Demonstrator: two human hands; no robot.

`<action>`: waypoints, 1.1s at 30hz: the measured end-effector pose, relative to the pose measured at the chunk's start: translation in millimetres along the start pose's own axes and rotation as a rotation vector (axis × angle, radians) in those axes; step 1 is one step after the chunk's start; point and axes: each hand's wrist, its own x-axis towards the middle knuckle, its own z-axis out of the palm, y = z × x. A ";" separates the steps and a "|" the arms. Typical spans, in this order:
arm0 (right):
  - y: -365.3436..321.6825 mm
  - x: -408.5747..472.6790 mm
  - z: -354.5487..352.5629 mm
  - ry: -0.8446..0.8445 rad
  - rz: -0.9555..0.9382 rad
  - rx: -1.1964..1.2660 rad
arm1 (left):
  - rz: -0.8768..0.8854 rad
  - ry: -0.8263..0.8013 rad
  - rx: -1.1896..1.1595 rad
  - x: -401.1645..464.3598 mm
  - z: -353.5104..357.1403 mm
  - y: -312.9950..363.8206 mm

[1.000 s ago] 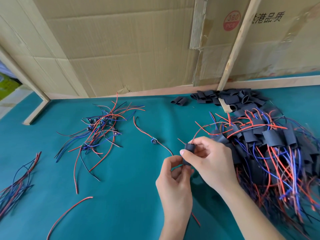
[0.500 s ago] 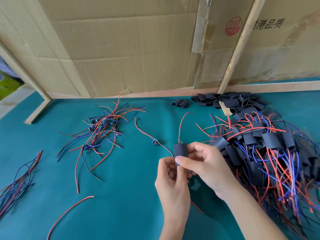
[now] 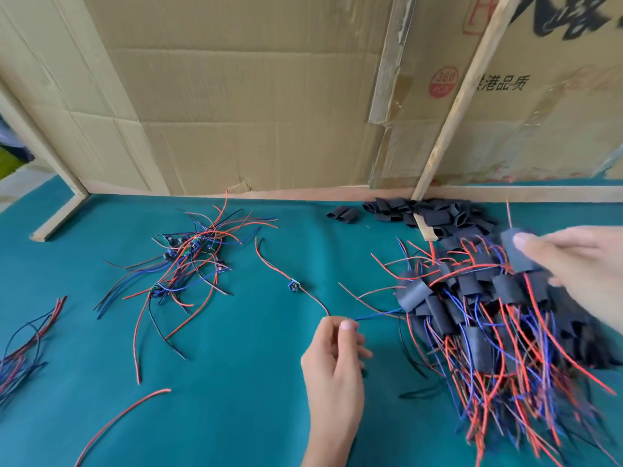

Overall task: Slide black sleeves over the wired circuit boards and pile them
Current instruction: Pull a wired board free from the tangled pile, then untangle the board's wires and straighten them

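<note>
Right fingers (image 3: 521,239): thumb and fingers of the right hand (image 3: 580,264) pinch a sleeved board (image 3: 517,252); a red wire rises from its far end.
Left fingers (image 3: 345,325): the left hand (image 3: 332,362) has thumb and forefinger closed on the near end of a red lead.
Bare board (image 3: 293,285): a small blue board lying on the counter (image 3: 236,382), forward and left of the left hand, its lead running back to that pinch; wires lie along a diagonal from far left to near right.
Finished pile (image 3: 488,315): directly below and beside the right hand, which is the nearer one for the drop.
Loose sleeves (image 3: 431,214): black heap against the back wall, beyond the pile.
Unsleeved boards (image 3: 188,257): tangle well to the left.
Open room: bare green cloth between both heaps, around the left hand.
</note>
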 end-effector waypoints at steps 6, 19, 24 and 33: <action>-34.0 2.9 48.2 0.104 -0.361 -0.378 | 0.035 0.191 0.013 2.9 0.3 -2.0; -95.1 -10.8 273.9 -0.542 -0.424 -0.438 | 0.004 0.370 -0.028 7.7 -7.6 1.5; -104.7 7.9 198.3 -0.585 0.023 0.532 | -0.025 0.315 -0.165 10.1 -8.5 -4.1; -59.4 -67.7 154.3 -0.802 -0.557 -0.218 | -0.005 0.055 -0.135 9.0 -12.7 -4.7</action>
